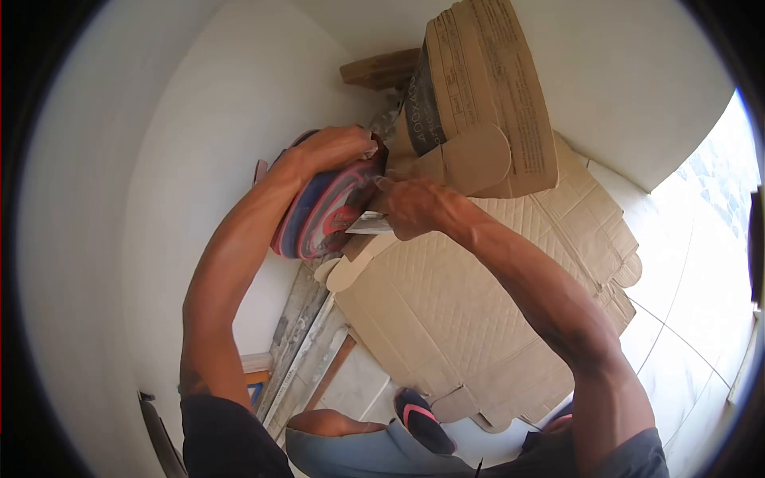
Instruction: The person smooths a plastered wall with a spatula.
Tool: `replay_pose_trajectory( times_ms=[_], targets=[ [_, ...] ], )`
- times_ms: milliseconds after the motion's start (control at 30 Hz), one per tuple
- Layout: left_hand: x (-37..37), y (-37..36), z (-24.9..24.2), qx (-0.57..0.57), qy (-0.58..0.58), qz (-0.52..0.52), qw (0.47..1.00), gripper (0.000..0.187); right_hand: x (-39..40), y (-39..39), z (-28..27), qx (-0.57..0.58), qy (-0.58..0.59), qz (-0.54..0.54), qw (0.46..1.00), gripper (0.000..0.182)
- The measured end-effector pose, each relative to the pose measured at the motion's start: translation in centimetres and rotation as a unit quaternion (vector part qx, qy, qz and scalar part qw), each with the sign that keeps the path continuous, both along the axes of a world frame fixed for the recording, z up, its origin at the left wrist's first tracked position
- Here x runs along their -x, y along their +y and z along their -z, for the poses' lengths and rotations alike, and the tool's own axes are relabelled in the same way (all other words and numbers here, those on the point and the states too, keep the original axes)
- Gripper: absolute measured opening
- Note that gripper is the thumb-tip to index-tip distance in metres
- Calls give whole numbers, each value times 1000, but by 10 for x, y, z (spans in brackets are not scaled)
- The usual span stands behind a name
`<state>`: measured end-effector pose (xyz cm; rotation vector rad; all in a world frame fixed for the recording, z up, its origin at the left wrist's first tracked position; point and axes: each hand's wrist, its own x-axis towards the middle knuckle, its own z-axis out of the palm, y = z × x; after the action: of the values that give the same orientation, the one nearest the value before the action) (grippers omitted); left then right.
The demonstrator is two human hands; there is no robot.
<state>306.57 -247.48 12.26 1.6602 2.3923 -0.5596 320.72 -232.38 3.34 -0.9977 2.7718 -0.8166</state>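
A dark blue bag (307,211) with red-pink trim leans in the corner by the wall, its opening facing right. My left hand (343,147) reaches over its top, with the fingers curled onto the upper edge of the opening. Beside that opening my right hand (410,209) is closed, its fingertips partly hidden against the bag. Just below the right hand shows a flat, shiny metal piece (369,224). Whether the right hand grips this piece or the bag's edge is hidden.
A large printed cardboard box (486,95) stands behind my hands. Flattened cardboard (454,295) covers the tiled floor (673,319). Long strips and boards (307,342) lie along the left wall (207,159). A dark piece of wood (378,69) leans in the corner. My sandalled foot (422,422) is below.
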Motion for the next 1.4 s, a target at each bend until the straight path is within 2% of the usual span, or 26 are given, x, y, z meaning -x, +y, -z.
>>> replay_pose_trajectory(
  times_ms=[67, 167, 267, 367, 467, 567, 667, 700, 767, 867, 967, 1067, 1200, 1267, 1400],
  targets=[
    [-14, -17, -12, -74, 68, 110, 989, 9, 2, -8, 14, -4, 60, 5, 998, 42],
    [-54, -43, -30, -34, 128, 70, 989, 11, 6, -7, 20, -1, 57, -2, 998, 38],
    [-54, -75, -24, -83, 173, 2, 981, 14, 8, -8, 24, 67, 108, -9, 992, 34],
    [-55, -46, -29, -65, 165, 121, 977, 16, 19, -24, 28, 89, 156, 13, 984, 33],
    [-48, -39, -36, 23, 147, 148, 978, 16, 32, -36, 38, 143, 128, -14, 981, 33],
    [-54, -60, -34, -27, 140, 137, 980, 17, 37, -44, 54, 197, 215, -10, 956, 31],
    [-65, -70, -32, -59, 145, 154, 976, 15, 37, -50, 47, 256, 181, -32, 949, 31],
    [-64, -73, -31, -54, 152, 155, 975, 16, 34, -51, 43, 240, 154, -38, 958, 31],
    [-55, -80, -33, -36, 159, 169, 972, 16, 30, -50, 34, 210, 102, -49, 971, 31],
    [-51, -68, -44, 17, 136, 186, 973, 18, 34, -54, 41, 215, 134, -45, 966, 32],
    [-60, -71, -47, 37, 120, 183, 975, 20, 28, -51, 41, 253, 66, -34, 965, 31],
    [-69, -83, -45, 24, 143, 188, 971, 21, 33, -51, 47, 239, 130, -49, 961, 33],
    [-90, -106, -42, 4, 169, 176, 970, 23, 39, -55, 47, 198, 126, -55, 971, 29],
    [-109, -123, -44, 14, 186, 146, 971, 22, 40, -54, 43, 182, 102, -66, 976, 27],
    [-151, -182, -42, 34, 199, 82, 976, 22, 35, -47, 41, 215, 131, -57, 966, 25]
  ],
)
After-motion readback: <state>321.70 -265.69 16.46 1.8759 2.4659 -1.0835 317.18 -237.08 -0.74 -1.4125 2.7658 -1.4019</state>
